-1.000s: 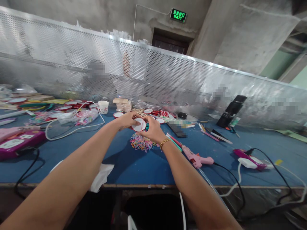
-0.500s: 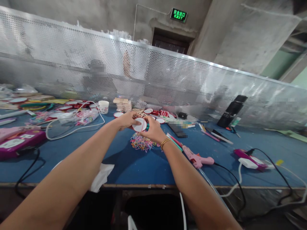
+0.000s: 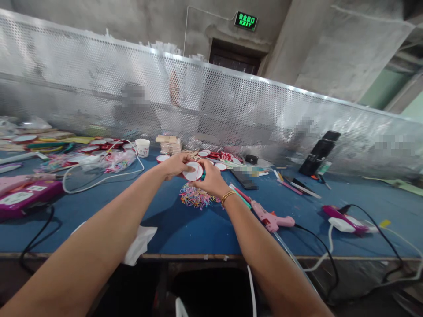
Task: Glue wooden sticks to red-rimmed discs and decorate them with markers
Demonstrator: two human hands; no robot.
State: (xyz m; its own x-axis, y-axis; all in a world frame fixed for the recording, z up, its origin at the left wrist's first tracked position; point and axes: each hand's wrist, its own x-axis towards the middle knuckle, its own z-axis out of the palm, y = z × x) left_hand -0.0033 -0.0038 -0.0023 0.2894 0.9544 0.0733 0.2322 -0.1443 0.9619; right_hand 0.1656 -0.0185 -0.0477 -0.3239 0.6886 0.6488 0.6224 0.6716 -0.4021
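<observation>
Between my two hands is a small round drum-like disc [image 3: 192,172] with a white face and a red rim, tilted toward me. A thin red line crosses its face. My left hand [image 3: 177,166] grips the disc's left edge, the thumb on the white face. Around the right and lower edge my right hand [image 3: 211,179] is closed, and something dark green shows by its fingers. Just below lies a heap of small coloured rubber bands [image 3: 195,197] on the blue table [image 3: 198,233]. More white-faced red discs [image 3: 220,166] lie behind my hands.
A pink glue gun [image 3: 272,219] lies right of my right forearm, its cord trailing. Farther right are a power strip [image 3: 345,219] and a black bottle [image 3: 319,154]. A paper cup [image 3: 142,148] stands at the back, before the perforated metal screen [image 3: 231,110]. White tissue [image 3: 140,244] hangs at the front edge.
</observation>
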